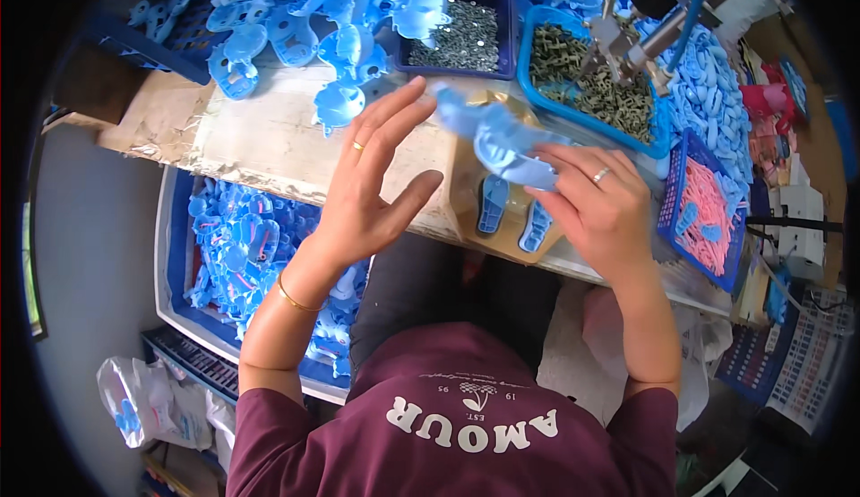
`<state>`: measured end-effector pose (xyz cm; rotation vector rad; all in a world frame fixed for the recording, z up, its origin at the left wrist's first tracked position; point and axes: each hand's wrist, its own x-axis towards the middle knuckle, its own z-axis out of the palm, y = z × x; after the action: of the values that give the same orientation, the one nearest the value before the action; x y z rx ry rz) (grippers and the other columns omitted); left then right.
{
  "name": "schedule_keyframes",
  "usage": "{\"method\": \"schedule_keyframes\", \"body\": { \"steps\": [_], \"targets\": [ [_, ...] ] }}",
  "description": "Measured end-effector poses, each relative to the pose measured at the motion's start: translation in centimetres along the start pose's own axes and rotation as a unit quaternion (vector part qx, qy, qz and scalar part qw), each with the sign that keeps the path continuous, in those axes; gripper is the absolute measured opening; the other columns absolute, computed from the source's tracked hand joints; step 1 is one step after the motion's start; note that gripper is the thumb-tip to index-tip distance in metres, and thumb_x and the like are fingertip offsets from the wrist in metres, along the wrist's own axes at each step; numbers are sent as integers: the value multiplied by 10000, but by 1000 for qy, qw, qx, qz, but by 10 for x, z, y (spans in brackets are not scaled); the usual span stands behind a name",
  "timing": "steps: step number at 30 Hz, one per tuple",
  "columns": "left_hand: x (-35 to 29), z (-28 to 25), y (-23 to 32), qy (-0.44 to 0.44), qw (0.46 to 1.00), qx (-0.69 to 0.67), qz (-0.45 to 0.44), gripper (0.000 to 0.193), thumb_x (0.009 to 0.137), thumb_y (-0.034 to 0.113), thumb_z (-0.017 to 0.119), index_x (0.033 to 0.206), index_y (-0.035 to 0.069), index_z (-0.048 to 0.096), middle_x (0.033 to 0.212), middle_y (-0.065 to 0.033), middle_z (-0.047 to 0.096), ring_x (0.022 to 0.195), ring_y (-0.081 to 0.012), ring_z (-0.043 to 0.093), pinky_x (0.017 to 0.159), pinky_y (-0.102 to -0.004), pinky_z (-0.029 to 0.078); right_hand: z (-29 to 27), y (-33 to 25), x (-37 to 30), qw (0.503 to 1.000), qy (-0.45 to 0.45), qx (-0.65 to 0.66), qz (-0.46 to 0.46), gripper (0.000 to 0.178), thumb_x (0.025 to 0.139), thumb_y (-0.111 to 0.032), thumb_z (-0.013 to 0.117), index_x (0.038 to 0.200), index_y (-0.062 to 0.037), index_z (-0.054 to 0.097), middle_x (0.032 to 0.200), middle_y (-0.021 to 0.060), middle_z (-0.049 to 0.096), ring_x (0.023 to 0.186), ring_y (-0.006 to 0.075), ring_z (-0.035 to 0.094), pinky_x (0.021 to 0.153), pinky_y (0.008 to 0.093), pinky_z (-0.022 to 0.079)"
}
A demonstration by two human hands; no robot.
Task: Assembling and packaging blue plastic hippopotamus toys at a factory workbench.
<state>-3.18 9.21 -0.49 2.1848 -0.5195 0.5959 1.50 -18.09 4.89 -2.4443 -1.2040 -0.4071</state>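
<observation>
My right hand (598,203) is closed on a light blue moulded plastic shell (512,155), pinching its right end between thumb and fingers. The far left end of the shell is blurred by motion. Left of it, my left hand (372,179) is raised over the table with fingers stretched and thumb apart, holding nothing. Beneath the shell a tan fixture block (465,210) lies at the table's near edge. Two small elongated blue plastic parts, a left one (493,203) and a right one (536,227), rest on it. My right hand partly covers the block.
Blue shells (345,45) are heaped at the back. A dark tray of small metal pieces (461,36) and a blue basin (658,139) of dark small parts adjoin. A metal machine arm (627,58) overhangs the basin. Right stands a basket (678,170) with pink sticks; lower left, a bin (170,255) of blue pieces.
</observation>
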Motion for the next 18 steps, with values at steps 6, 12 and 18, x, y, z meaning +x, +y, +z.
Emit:
{"method": "schedule_keyframes", "body": {
  "steps": [6,12,18],
  "targets": [
    [0,38,15,-69,997,-30,14,778,791,205,827,1473,74,476,1569,-174,411,1425,-415,385,1165,-502,348,21,-5,-34,995,-78,-43,35,427,766,-212,807,1164,-104,696,1273,44,631,1141,276,606,919,410,491],
    [-2,53,21,-143,989,37,3,746,827,313,794,1468,91,484,1566,-145,414,1451,-391,355,1191,-548,293,9,11,-45,990,-59,26,122,619,731,-277,858,1265,-41,652,1334,114,582,1140,342,584,971,450,488],
    [2,63,20,-167,984,58,16,668,847,297,763,1431,88,516,1532,-134,451,1427,-378,389,1190,-570,285,17,14,-53,991,-55,10,123,625,767,-275,852,1311,-52,639,1222,90,598,1091,304,602,897,417,514]
  ]
}}
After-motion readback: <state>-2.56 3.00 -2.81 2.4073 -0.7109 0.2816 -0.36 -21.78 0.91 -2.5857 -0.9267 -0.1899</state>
